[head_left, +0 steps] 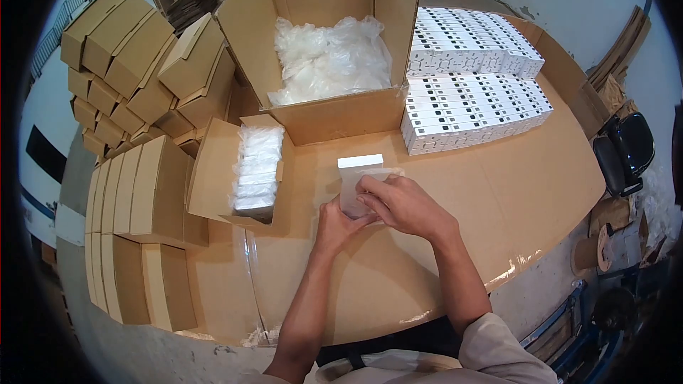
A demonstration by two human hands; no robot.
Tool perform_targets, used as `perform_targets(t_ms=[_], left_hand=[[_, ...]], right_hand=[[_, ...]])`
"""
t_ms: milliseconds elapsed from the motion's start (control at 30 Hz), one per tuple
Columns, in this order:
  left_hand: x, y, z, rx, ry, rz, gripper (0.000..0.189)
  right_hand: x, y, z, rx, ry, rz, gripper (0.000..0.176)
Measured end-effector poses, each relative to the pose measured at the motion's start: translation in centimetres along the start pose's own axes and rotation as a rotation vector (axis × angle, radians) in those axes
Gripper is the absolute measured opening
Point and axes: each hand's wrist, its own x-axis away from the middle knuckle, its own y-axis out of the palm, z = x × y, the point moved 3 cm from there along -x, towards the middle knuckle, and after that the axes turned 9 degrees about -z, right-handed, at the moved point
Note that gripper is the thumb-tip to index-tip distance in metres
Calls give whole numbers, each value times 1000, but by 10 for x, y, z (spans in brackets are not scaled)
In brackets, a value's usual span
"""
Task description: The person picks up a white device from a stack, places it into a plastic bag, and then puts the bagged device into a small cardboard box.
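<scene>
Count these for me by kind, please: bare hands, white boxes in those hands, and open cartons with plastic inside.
Hands: 2, left hand and right hand
White box in hand: 1
Open cartons: 2, large carton and small carton
Total: 5

At the right, a black, smooth-surfaced chair (635, 144) stands on the grey concrete floor (523, 306). A brown round spool (585, 254) sits below it in view, near a blue metal frame (582, 300). Long brown strips (620, 46) stand beside the white wall (597, 11). A railing (65, 20) occupies the upper left.
</scene>
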Motion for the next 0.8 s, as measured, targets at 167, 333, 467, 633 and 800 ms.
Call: perform_targets(t_ms=[167,333,467,633,800], left_hand=[[4,-1,9,68,57,-48,54],[1,3,-3,272,13,-69,53],[3,1,0,247,-35,-52,50],[3,-1,-1,258,-55,-45,46],[0,-2,-8,304,-15,-16,45]], right_hand=[[-4,9,18,77,-221,168,9],[-2,8,10,100,-254,172,8],[3,-6,9,50,-210,289,8],[-6,-6,52,-733,-219,667,13],[-15,23,121,-785,-175,610,22]])
